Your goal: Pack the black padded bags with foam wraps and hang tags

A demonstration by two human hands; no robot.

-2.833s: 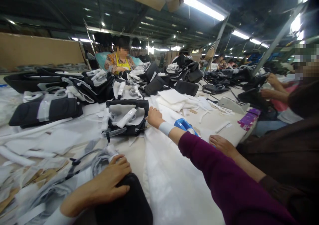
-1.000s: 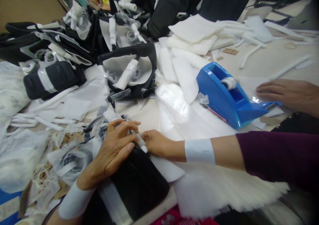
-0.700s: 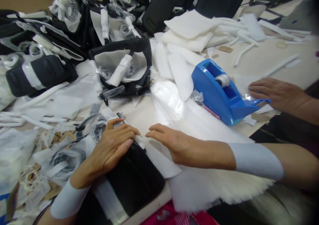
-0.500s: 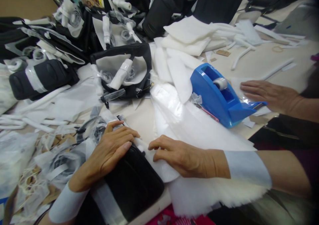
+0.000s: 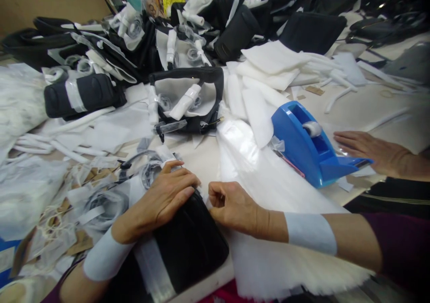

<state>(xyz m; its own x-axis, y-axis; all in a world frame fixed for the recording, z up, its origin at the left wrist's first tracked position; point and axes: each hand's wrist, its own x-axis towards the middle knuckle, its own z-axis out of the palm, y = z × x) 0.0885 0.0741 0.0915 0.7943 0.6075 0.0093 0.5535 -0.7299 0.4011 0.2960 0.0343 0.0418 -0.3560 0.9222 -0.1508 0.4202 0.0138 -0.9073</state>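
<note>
Black padded bag (image 5: 190,253) lies at the bottom centre of the view, with a white strip (image 5: 152,267) wrapped across it. Left hand (image 5: 161,202) rests on its top edge, fingers (image 5: 176,180) together, lightly curved and flat over the bag, no real grip visible. Right hand (image 5: 231,206) sits just beside the bag's right corner, fingers (image 5: 218,195) curled in towards the palm, tips at the edge. Looks like a small pinch on the bag's edge or the white sheet there, but the view is poor and I can't confirm it.

Both wrists carry pale blue-white bands (image 5: 311,233). A purple sleeve (image 5: 399,245) covers the right arm.

Right of the bag: white nonwoven sheet (image 5: 285,253) under the right forearm, clear plastic film (image 5: 238,153) above it. Further right, blue tape dispenser (image 5: 307,146) with a tape roll, and a co-worker's hand (image 5: 372,153) flat on the table just beside its nose.

Beyond the bag, a second black bag (image 5: 186,97) with white lining and a taped white roll inside. Left of the bag, loose plastic wrap and coiled black cord (image 5: 104,200).
</note>
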